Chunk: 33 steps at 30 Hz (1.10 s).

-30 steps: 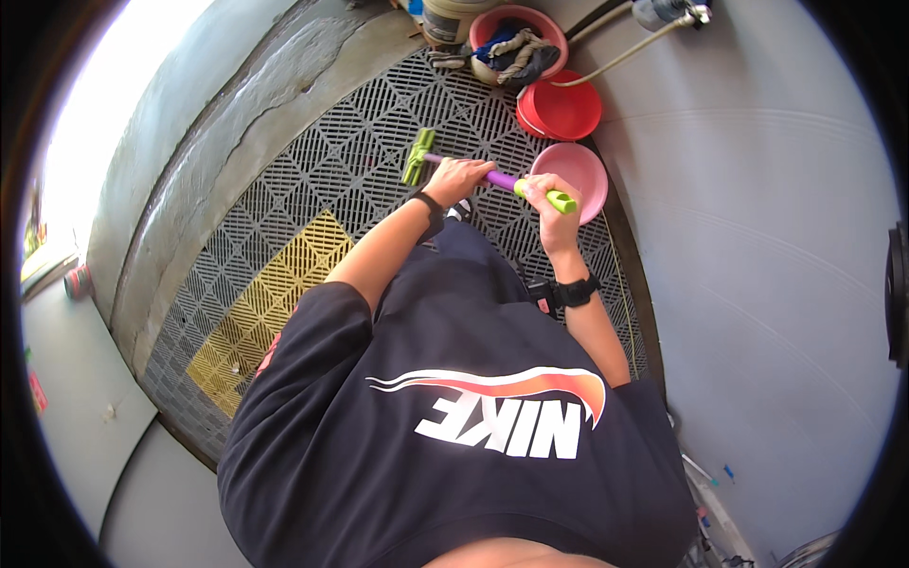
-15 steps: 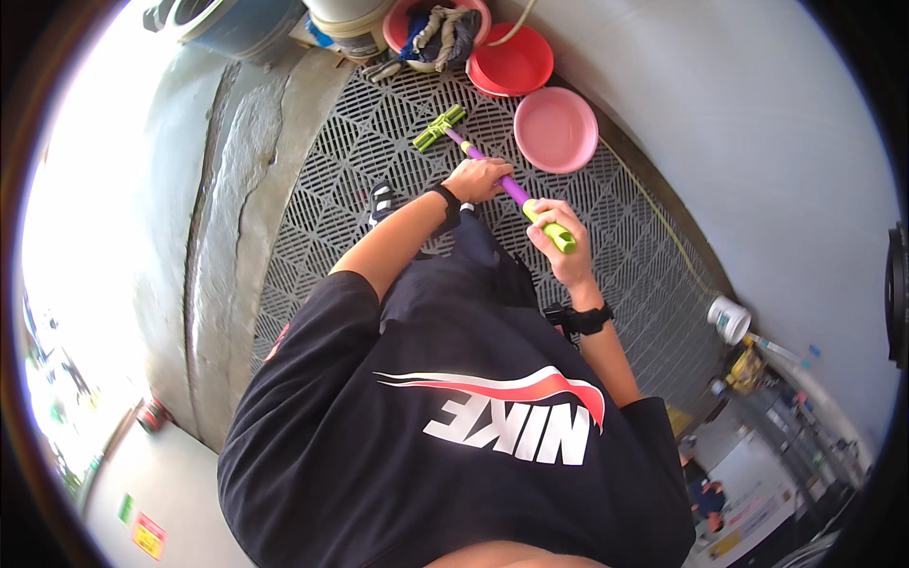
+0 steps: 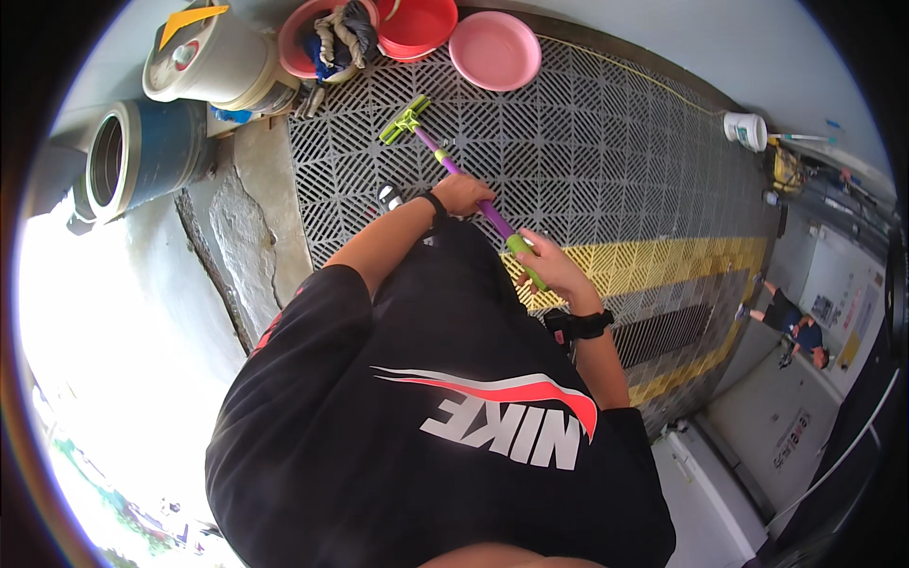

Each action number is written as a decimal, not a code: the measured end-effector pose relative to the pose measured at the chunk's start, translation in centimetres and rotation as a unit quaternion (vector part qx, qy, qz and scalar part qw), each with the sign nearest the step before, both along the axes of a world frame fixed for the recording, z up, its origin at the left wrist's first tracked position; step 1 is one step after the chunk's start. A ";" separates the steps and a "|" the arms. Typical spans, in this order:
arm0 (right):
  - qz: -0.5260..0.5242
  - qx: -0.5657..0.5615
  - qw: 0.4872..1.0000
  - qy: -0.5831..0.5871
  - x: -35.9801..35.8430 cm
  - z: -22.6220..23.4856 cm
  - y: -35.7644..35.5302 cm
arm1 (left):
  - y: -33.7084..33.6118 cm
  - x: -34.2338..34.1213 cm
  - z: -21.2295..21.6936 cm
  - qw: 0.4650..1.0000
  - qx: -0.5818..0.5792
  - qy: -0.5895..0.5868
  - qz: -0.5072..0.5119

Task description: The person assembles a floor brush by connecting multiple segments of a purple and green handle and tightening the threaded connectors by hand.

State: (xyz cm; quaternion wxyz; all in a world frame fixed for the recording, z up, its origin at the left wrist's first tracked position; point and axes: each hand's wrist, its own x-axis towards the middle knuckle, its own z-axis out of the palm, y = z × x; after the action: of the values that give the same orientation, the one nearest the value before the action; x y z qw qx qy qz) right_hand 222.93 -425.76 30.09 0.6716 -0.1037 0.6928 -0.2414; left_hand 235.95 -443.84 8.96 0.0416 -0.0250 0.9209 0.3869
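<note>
A mop (image 3: 449, 164) with a purple and green pole slants across the floor in front of me. Its green head (image 3: 404, 120) lies on or just above the grey slatted floor mat (image 3: 559, 142); I cannot tell which. My left hand (image 3: 462, 194) is closed around the purple middle of the pole. Farther back along it, my right hand (image 3: 554, 267) grips the green end section, its fingers partly hidden. Beyond the mop head are a pink basin (image 3: 494, 52), a red basin (image 3: 417, 26) and another pink basin (image 3: 296, 47) heaped with cloths (image 3: 346, 40).
Pale buckets (image 3: 210, 62) and a blue barrel (image 3: 156, 156) stand at the far left beside cracked concrete (image 3: 248, 232). A hose (image 3: 653, 83) runs along the wall toward a white bucket (image 3: 745, 132). Yellow mat strips (image 3: 653, 256) cross the floor; another person (image 3: 800, 327) is at the right.
My view has turned to the right, so the basins sit farther left and more of the right side shows. Both hands still hold the mop.
</note>
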 end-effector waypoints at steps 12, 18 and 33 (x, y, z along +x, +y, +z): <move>0.242 -0.272 0.909 0.201 2.8 4.2 -5.4 | -2.6 4.5 3.0 0.969 0.025 0.069 0.238; 0.211 -0.186 0.951 0.132 1.8 4.0 -8.7 | -3.9 3.8 3.2 0.970 0.003 0.031 0.240; 0.365 -0.630 0.683 0.063 -8.6 0.1 -20.6 | -8.6 -3.9 3.3 0.922 0.128 0.079 0.357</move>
State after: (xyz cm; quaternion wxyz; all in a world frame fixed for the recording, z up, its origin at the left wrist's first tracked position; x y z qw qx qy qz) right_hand 214.36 -446.36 30.17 0.4376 -0.7621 0.3254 -0.3491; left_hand 232.05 -452.45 12.25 -0.1693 -0.3156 0.7941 0.4911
